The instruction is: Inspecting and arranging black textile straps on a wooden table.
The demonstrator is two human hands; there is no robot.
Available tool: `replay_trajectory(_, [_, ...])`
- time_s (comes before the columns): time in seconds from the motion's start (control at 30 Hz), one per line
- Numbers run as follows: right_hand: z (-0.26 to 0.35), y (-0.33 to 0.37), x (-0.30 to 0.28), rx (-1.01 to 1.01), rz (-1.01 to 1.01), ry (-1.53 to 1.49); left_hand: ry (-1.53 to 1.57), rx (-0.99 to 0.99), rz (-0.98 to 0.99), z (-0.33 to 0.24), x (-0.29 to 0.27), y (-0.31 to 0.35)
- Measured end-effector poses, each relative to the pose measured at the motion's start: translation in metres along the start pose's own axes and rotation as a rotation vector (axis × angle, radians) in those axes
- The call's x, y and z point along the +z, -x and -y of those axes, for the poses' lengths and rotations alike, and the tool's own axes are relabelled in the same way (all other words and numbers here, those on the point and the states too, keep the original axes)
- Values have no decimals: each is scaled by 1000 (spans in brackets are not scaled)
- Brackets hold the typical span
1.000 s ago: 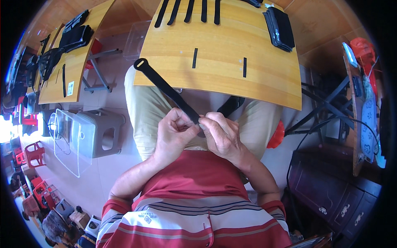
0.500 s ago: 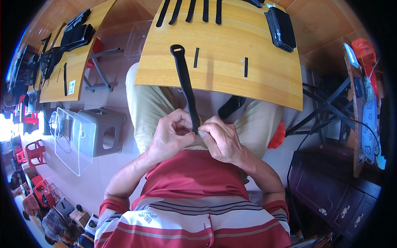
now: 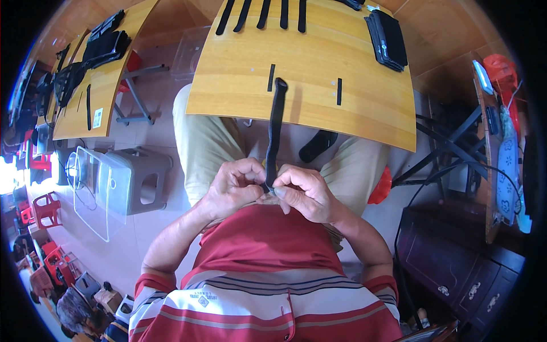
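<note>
A long black strap (image 3: 276, 128) stretches from my fingers, above my lap, to over the near edge of the wooden table (image 3: 222, 85). Its rounded far end lies just right of a thin black strip (image 3: 271, 78) on the tabletop. My left hand (image 3: 235, 185) has its fingers curled and pinches the strap's near end from the left. On the other side, the thumb and fingertips of my right hand (image 3: 306, 192) close on the same end. The fingertips partly hide that end. Another short black strip (image 3: 339, 92) is farther right on the table.
Several black straps (image 3: 263, 14) lie in a row at the table's far side. A folded black stack (image 3: 386, 41) is at its right. To the left are a grey stool (image 3: 148, 179), a clear plastic box (image 3: 97, 194) and a second table (image 3: 105, 97). Dark drawers (image 3: 456, 273) stand right.
The strap's far end has swung right and nearer to me, past the left strip, and its slotted end now shows edge-on. Both hands still pinch the near end, having shifted slightly.
</note>
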State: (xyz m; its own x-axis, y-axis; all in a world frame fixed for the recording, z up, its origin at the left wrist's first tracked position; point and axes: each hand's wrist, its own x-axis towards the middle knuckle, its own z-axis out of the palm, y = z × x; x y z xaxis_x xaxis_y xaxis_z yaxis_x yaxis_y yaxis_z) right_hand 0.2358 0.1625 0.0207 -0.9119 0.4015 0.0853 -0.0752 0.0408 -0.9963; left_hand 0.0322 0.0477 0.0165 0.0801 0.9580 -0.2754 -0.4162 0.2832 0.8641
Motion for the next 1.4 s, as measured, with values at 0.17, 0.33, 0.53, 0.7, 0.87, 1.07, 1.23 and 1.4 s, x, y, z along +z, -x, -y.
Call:
replay_trajectory(0.17, [-2, -10, 0, -306, -144, 332, 34, 36, -4, -6, 4, 0])
replay_trajectory(0.33, [2, -13, -3, -314, -193, 414, 148, 100, -36, -1, 9, -6])
replay_trajectory(0.53, [3, -11, -2, -351, -209, 491, 225, 168, -63, 5, 11, -7])
replay_trajectory(0.7, [7, -13, -7, -294, -174, 436, 168, 210, -91, 9, 9, -6])
replay_trajectory(0.87, [10, -14, -16, -154, -75, 321, 49, 183, -132, 15, 7, -4])
replay_trajectory(1.07, [10, -15, -18, -149, -57, 418, 48, 136, -135, 16, 7, -4])
replay_trajectory(1.23, [8, -17, -18, -178, -58, 446, 105, 150, -123, 18, 7, -4])
replay_trajectory(1.4, [6, -17, -18, -184, -61, 422, 103, 139, -129, 19, 7, -5])
